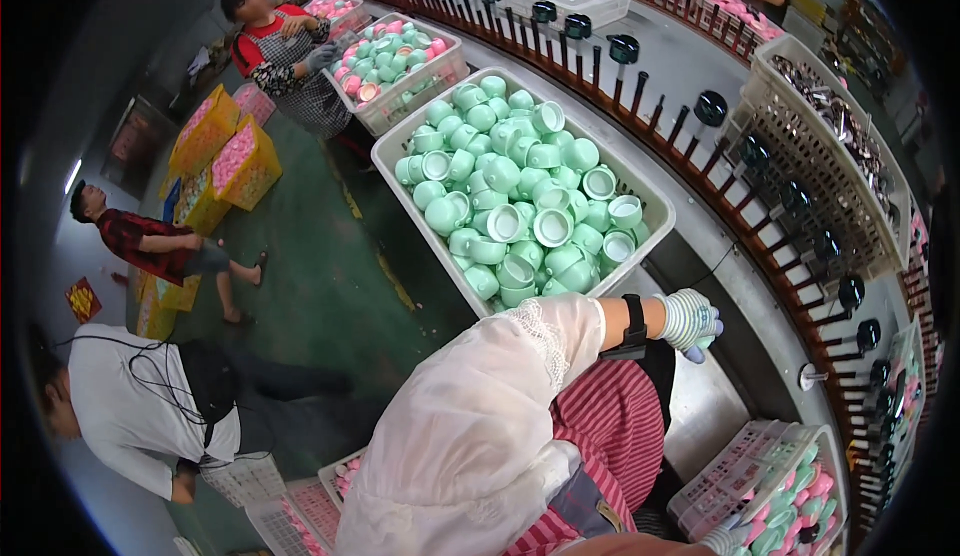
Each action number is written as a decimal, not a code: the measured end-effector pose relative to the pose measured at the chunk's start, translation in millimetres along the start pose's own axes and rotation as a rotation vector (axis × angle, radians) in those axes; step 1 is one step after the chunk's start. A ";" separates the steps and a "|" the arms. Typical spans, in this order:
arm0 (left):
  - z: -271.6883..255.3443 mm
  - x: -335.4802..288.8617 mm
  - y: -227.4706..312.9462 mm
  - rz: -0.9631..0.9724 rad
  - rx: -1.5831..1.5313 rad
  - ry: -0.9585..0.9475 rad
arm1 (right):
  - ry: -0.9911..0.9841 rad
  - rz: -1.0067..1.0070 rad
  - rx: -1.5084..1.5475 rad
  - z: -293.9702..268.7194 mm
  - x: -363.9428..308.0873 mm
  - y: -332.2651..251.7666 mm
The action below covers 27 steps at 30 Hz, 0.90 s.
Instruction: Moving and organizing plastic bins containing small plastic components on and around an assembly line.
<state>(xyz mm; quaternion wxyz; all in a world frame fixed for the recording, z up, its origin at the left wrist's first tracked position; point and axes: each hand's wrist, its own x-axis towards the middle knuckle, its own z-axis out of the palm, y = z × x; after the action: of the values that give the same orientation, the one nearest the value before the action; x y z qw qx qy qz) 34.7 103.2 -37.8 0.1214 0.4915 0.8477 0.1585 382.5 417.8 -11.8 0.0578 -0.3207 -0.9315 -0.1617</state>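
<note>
Green floor (320, 226) spreads across the left of the workshop, where a co-worker in a checked apron (300, 96) stands beside a crate of mixed pieces (395, 61); to the right, a curved rail (655, 139) runs along the grey counter (672, 56), lined with upright dark spindles (640, 91), several capped with glossy black domes (710, 108). On the near side of that rail we have a pale bin (650, 199) heaped with mint-green cups (502, 174), tumbled at all angles, some with their mouths up. Our left hand (690, 319), in a striped glove, is just beyond the bin's near corner, apart from the cups; its fingers curl loosely, and we cannot tell whether anything lies inside them. Our right hand (727, 536), gloved alike, is down at a lattice basket (715, 476) at the lower right, where loose pink and green pieces (800, 506) lie. So near the bottom of the view, it may be touching those pieces or only the basket, and we cannot tell how wide its grasp is. We judge the step in hand to be handling pieces at that basket, with the left hand placed near the spindles. A next move would call for a sure hold on one piece and a lift clear of the basket's rim, without dragging neighbours along.
</note>
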 end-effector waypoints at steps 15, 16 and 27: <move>-11.6 18.3 -19.6 0.019 0.066 0.010 | 0.049 0.249 0.256 41.1 5.2 0.9; -11.9 23.9 -13.8 0.033 0.040 0.020 | 0.050 0.298 0.233 35.2 1.3 4.2; -15.8 83.7 -28.7 0.112 0.056 0.119 | 0.046 0.295 0.320 15.0 61.1 -19.5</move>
<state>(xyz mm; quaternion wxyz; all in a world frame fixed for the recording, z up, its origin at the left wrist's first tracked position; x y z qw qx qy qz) -34.6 160.4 -38.6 0.0479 0.5312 0.8286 0.1703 322.3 443.7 -18.2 0.1524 -0.4363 -0.8868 -0.0091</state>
